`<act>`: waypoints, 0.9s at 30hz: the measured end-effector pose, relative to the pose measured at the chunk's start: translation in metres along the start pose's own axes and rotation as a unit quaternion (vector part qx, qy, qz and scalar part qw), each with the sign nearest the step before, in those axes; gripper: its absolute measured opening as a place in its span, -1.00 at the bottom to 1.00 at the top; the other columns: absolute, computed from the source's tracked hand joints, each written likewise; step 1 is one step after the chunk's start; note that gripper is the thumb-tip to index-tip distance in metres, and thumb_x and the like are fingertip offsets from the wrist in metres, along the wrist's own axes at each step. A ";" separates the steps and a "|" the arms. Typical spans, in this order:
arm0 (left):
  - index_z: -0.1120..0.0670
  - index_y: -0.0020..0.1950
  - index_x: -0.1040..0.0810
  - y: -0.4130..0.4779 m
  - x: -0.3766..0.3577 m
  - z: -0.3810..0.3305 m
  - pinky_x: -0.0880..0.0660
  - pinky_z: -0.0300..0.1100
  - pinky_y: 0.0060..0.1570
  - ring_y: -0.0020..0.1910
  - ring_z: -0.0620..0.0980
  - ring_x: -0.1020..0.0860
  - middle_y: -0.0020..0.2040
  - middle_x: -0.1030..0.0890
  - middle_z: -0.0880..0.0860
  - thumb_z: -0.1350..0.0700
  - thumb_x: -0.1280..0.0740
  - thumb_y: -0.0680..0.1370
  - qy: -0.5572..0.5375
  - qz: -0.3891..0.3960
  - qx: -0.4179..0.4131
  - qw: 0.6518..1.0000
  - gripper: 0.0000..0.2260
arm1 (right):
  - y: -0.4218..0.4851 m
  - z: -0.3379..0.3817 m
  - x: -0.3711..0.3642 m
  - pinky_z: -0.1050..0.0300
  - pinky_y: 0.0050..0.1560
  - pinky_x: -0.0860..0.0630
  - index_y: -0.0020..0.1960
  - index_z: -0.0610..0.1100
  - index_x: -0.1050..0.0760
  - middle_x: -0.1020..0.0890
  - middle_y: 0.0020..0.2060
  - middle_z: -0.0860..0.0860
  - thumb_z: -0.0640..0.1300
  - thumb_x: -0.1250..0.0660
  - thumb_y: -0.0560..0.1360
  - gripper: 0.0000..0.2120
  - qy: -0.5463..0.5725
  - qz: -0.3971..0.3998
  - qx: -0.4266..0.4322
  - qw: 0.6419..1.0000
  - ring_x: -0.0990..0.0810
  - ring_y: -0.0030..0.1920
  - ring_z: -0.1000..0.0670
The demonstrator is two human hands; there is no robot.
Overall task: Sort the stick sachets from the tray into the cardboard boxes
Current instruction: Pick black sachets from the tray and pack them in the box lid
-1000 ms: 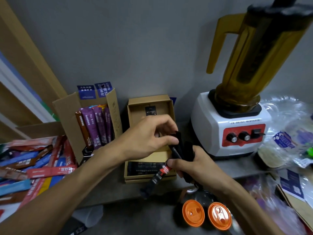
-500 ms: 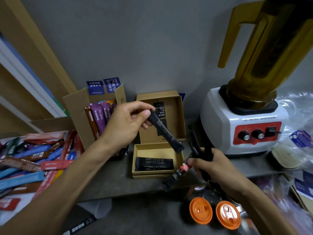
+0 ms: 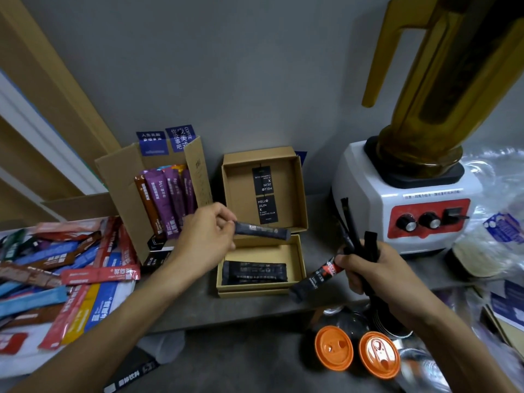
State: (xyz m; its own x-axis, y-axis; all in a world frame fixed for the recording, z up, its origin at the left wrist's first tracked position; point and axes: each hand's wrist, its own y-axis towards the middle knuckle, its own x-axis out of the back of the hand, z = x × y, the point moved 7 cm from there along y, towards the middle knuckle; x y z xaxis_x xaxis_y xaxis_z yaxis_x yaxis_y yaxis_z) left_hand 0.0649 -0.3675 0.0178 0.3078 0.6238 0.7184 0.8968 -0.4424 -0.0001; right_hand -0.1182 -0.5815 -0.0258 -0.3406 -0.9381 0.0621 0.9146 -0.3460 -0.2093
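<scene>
Above box [image 3: 255,288], sachet [image 3: 262,230] in left hand [image 3: 207,239]

The bare left forearm runs from the 7 o'clock corner of the view up to the middle, wrist roughly straight. The left hand [image 3: 207,236] is knuckles-up, its fingers [image 3: 222,217] and thumb pinching one end of a black sachet [image 3: 262,231] that juts level toward 3 o'clock. The right forearm rises from 4 o'clock. The right hand [image 3: 374,268] sits at 3 o'clock of the left, well apart, fingers curled round a bundle of dark sachets [image 3: 355,231] fanning toward 12 o'clock, with one red-banded sachet [image 3: 317,279] slanting toward 8 o'clock.
</scene>
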 end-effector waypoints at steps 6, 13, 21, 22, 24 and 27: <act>0.05 0.24 -0.46 -0.021 -0.032 -0.007 -0.59 -0.14 -0.09 -0.01 -0.01 -0.59 0.09 -0.48 -0.02 0.06 -0.27 0.63 0.315 0.033 -0.166 0.934 -0.79 | -0.001 -0.003 0.003 0.23 -0.46 -0.34 -0.09 -0.40 -0.48 -0.42 -0.50 -0.10 -0.29 -0.34 0.55 -0.85 -0.001 0.001 -0.003 1.000 -0.38 -0.49 0.01; -0.07 0.41 -0.46 -0.014 -0.080 -0.010 -0.47 -0.13 0.25 0.22 -0.15 -0.45 0.24 -0.48 -0.12 0.04 -0.27 0.63 0.268 0.213 -0.297 0.891 -0.66 | 0.004 -0.005 -0.001 0.21 -0.41 -0.37 -0.05 -0.37 -0.52 -0.47 -0.46 -0.07 -0.22 -0.36 0.55 -0.82 -0.019 0.001 -0.009 1.000 -0.43 -0.45 0.01; -0.04 0.22 -0.61 -0.024 -0.062 -0.005 -0.49 -0.10 0.20 0.12 -0.12 -0.54 0.10 -0.64 -0.06 0.06 -0.23 0.64 0.272 0.202 -0.302 0.891 -0.77 | 0.012 0.002 -0.028 0.22 -0.42 -0.35 -0.16 -0.18 -0.55 -0.48 -0.45 -0.08 -0.19 -0.38 0.55 -0.88 -0.022 0.075 -0.026 0.997 -0.43 -0.44 0.01; -0.04 0.22 -0.60 -0.023 -0.057 -0.010 -0.49 -0.12 0.21 0.12 -0.15 -0.53 0.11 -0.63 -0.08 0.04 -0.23 0.65 0.255 0.192 -0.289 0.902 -0.78 | 0.012 0.004 -0.032 0.24 -0.44 -0.33 -0.15 -0.19 -0.55 -0.46 -0.45 -0.09 -0.21 -0.37 0.55 -0.89 -0.010 0.094 -0.026 0.995 -0.41 -0.44 0.01; -0.05 0.24 -0.57 -0.015 -0.039 -0.030 -0.49 -0.25 0.19 0.11 -0.22 -0.52 0.13 -0.61 -0.12 0.02 -0.25 0.64 0.186 0.138 -0.265 0.936 -0.79 | 0.012 0.009 -0.043 0.22 -0.43 -0.33 -0.16 -0.17 -0.54 -0.44 -0.44 -0.11 -0.21 -0.37 0.57 -0.88 0.011 0.158 -0.023 0.987 -0.39 -0.44 -0.01; -0.10 0.26 -0.57 -0.005 -0.018 -0.063 -0.50 -0.35 0.04 0.06 -0.25 -0.55 0.11 -0.61 -0.19 0.02 -0.32 0.60 -0.024 0.124 -0.215 0.968 -0.76 | 0.011 0.013 -0.061 0.18 -0.38 -0.35 -0.25 -0.13 -0.48 -0.38 -0.47 -0.11 -0.23 -0.32 0.58 -0.77 0.066 0.268 -0.025 0.961 -0.37 -0.45 -0.02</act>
State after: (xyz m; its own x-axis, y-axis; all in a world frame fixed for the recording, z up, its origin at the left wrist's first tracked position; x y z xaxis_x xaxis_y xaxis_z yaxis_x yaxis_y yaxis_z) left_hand 0.0344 -0.4173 0.0484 0.5202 0.4896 0.6997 0.5812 -0.8033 0.1300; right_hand -0.0843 -0.5280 -0.0196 0.1493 -0.9701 -0.1915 0.9560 0.1911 -0.2227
